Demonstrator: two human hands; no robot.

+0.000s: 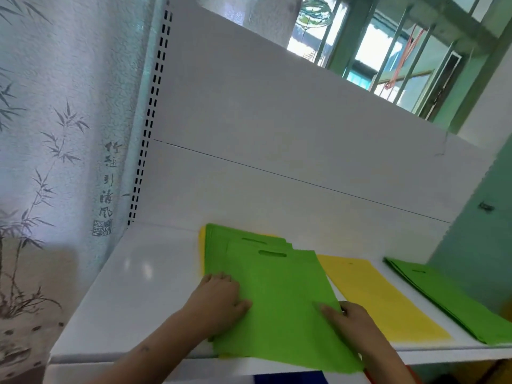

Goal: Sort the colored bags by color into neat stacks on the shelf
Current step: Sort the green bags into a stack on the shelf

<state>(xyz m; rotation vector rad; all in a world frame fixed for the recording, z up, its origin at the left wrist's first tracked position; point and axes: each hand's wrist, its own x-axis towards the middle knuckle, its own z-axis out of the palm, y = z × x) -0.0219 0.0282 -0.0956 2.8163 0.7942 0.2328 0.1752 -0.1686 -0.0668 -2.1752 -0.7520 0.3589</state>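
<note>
A mixed pile of flat bags lies on the white shelf (pixel 144 275), with green bags (pixel 277 289) on top and yellow edges showing beneath at its left. My left hand (pixel 221 297) holds the pile's left edge, fingers over the top green bag. My right hand (pixel 346 320) pinches the top green bag at its right edge, thumb lying on top. To the right lies a yellow bag stack (pixel 379 300). Further right sits a separate green stack (pixel 448 300).
The shelf's white back panel (pixel 277 134) rises behind the bags, with a slotted upright (pixel 151 112) at its left. A bamboo-print wall hanging (pixel 55 162) is on the left. A barred window (pixel 388 51) is above. Something blue (pixel 291 379) shows below the shelf edge.
</note>
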